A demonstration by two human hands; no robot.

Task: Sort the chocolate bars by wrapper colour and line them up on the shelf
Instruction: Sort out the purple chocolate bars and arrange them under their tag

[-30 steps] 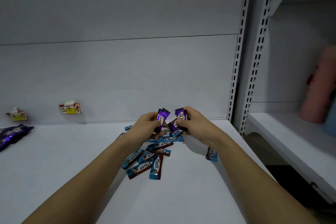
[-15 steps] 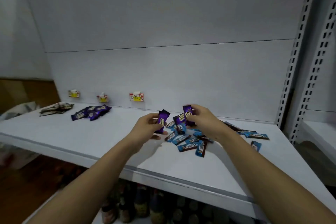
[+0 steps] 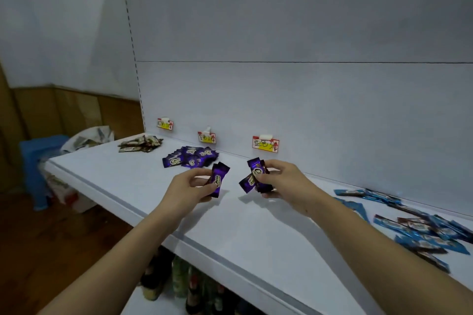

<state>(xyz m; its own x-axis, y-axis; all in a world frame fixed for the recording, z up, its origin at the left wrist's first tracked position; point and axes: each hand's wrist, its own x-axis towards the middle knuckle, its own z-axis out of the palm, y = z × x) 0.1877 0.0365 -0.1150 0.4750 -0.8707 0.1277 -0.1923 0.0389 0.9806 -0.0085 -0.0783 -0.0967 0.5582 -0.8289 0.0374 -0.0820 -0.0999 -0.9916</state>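
My left hand [image 3: 192, 189] holds a couple of purple-wrapped chocolate bars [image 3: 218, 179] upright above the white shelf [image 3: 143, 186]. My right hand [image 3: 284, 181] grips several more purple bars [image 3: 255, 177] fanned out between thumb and fingers. Behind my hands a pile of purple bars [image 3: 190, 156] lies on the shelf near the back wall. A pile of silver-brown bars [image 3: 139, 144] sits at the far left. Blue-wrapped bars [image 3: 419, 227] are scattered at the right.
Three small price tags [image 3: 265, 144] are clipped along the back wall. Bottles [image 3: 179, 279] stand on the lower shelf below. A blue stool [image 3: 35, 161] and a bag [image 3: 87, 137] sit on the floor to the left.
My view has swung left along the shelf. Both hands have carried the purple bars away from the blue pile toward the purple pile and moved a little apart.
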